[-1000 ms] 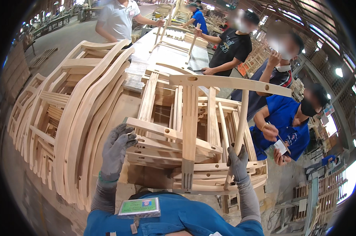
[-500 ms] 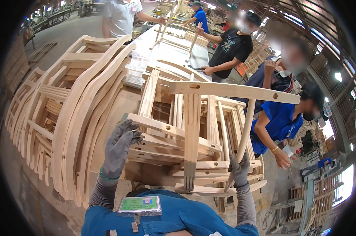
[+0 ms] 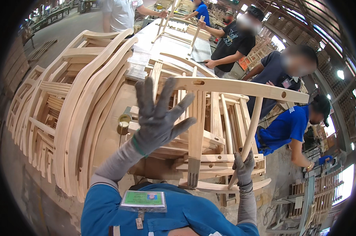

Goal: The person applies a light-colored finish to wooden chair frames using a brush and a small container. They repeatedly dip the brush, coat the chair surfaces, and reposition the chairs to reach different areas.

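Biggest thing here: the tall stack of curved wooden frames (image 3: 85,82) on the person's left, packed tight. Next, a lower pile of frames (image 3: 215,118) straight ahead, rails & slats criss-crossing, then the pale counter (image 3: 144,55) beyond, w/ a co-worker in black (image 3: 235,41) on its right side. Another in blue (image 3: 288,126) leans away, far right.

The frame being handled (image 3: 245,88) is tilted, btwn the person & the pile: long slotted top rail, flat slat, round rod, curved bottom rail. Right hand (image 3: 245,167), grey-gloved, is wrapped round the rod's low end. Left hand (image 3: 158,118), same glove, is raised w/ fingers spread wide, gripping nothing, close to the slat; can't tell if a fingertip touches.

Step in hand, I'd guess: steadying that one frame one-handed w/ the left free. Next move prob. calls for a sure left hold on slat or top rail, keeping the ends off the pile.

Writing: pale letter-like motif on the black shirt; green badge w/ photo (image 3: 144,200) on the person's chest, fine print too small for me. No maker's label visible on the wood. Smallest: an open can (image 3: 124,122), left of the left wrist.
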